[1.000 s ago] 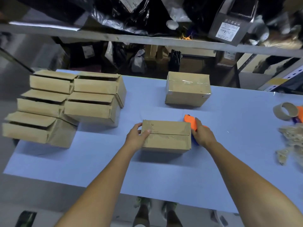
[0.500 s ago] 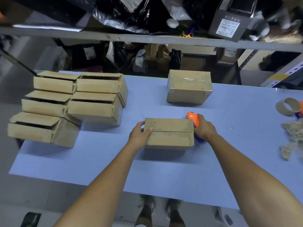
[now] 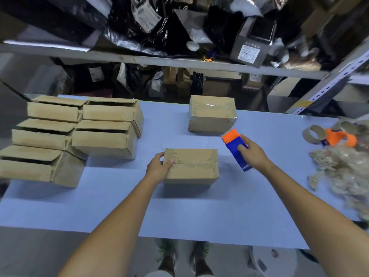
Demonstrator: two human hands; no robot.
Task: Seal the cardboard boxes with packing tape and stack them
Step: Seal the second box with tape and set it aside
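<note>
A small cardboard box [image 3: 191, 164] lies on the blue table [image 3: 119, 206] in front of me, its top flaps closed with a seam across the middle. My left hand [image 3: 158, 166] grips the box's left end, thumb on top. My right hand [image 3: 252, 153] holds an orange and blue tape dispenser [image 3: 235, 148] in the air to the right of the box, clear of it. A taped box [image 3: 211, 114] stands farther back. Several unsealed boxes [image 3: 75, 132] sit in a group at the left.
At the right edge lie empty tape cores [image 3: 313, 133], a second orange dispenser [image 3: 339, 137] and a heap of crumpled tape waste [image 3: 343, 168]. A cluttered shelf [image 3: 179, 60] runs behind the table. My feet and a white stool [image 3: 273, 260] show below the near edge.
My right hand has drawn the tape dispenser away from the box's right end, up and to the right. My left hand stays on the box's left end.
</note>
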